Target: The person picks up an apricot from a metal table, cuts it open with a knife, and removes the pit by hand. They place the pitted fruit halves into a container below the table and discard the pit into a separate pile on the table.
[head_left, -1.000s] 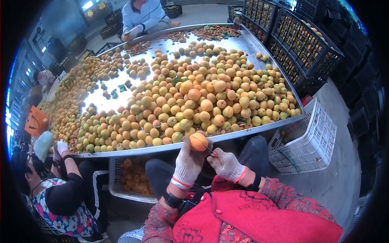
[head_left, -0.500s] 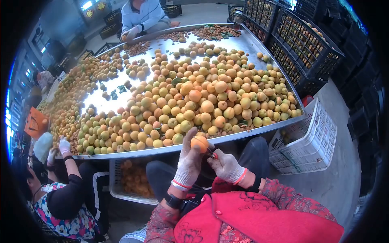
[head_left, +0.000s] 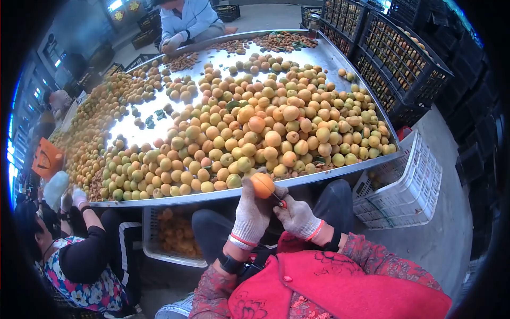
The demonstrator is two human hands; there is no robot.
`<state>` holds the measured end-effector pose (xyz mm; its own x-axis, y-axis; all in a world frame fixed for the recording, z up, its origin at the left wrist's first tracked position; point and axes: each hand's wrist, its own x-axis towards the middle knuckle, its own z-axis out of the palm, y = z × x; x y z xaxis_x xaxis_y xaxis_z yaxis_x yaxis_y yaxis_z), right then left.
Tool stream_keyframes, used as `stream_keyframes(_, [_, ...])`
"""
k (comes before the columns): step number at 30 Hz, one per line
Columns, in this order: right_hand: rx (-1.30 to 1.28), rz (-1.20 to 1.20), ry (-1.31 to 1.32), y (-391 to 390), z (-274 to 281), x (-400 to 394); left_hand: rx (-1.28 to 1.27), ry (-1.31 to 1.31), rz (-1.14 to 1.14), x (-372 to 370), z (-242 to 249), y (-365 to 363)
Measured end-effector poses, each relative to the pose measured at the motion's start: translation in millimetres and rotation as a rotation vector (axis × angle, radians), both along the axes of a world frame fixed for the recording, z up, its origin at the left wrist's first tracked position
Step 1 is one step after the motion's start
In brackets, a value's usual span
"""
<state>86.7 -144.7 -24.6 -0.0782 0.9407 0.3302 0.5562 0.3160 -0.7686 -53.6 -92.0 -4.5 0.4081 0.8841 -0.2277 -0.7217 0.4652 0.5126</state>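
Note:
My left hand (head_left: 249, 217), in a white knit glove, grips an orange apricot (head_left: 262, 185) just in front of the table's near edge. A thin dark line runs across the fruit's skin. My right hand (head_left: 298, 218), gloved too, is closed around a small knife (head_left: 282, 203) with a red part at its handle. The thin blade meets the apricot's lower right side; how deep it sits is hidden. Just beyond my hands, a big heap of apricots (head_left: 255, 125) covers much of the metal table (head_left: 340, 171).
Under the table stands a crate (head_left: 150, 242) of orange fruit pieces. A white plastic crate (head_left: 411, 183) is at right, with stacked black crates (head_left: 404, 58) behind it. One co-worker (head_left: 87, 255) sits at left, another (head_left: 188, 21) across the table. Apricot stones (head_left: 284, 42) lie at the far edge.
The apricot has turned in my left hand and sits slightly lower, its line now more across the front. My right hand has barely moved. The left co-worker's hands have shifted left.

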Motion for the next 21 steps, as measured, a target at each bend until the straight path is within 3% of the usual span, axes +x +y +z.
stream_keyframes(2, [0.048, -0.005, -0.011, 2, -5, 0, -0.051, -0.113, -0.042, 1, 7, -2])
stream_keyframes(5, [-0.090, 0.114, 0.219, 0, -12, 2, -0.048, -0.089, -0.072, -4, 4, 1])
stream_keyframes(8, [-0.910, 0.179, 0.922, -1, 25, 3, -0.089, -0.058, -0.063, -7, -8, 4])
stream_keyframes(11, [-1.149, 0.224, 0.907, -1, 57, 14, -0.075, -0.089, -0.075, -10, -8, 5])
stream_keyframes(14, [-1.134, 0.221, 0.874, 0, 55, 17, -0.049, -0.070, -0.090, -12, 8, 2])
stream_keyframes(17, [-0.395, 0.131, 0.201, -5, 14, 18, 0.012, -0.031, -0.093, -14, 18, -1])
stream_keyframes(21, [-0.075, 0.036, -0.067, -6, 23, 19, 0.073, -0.026, -0.169, -20, 9, -2])
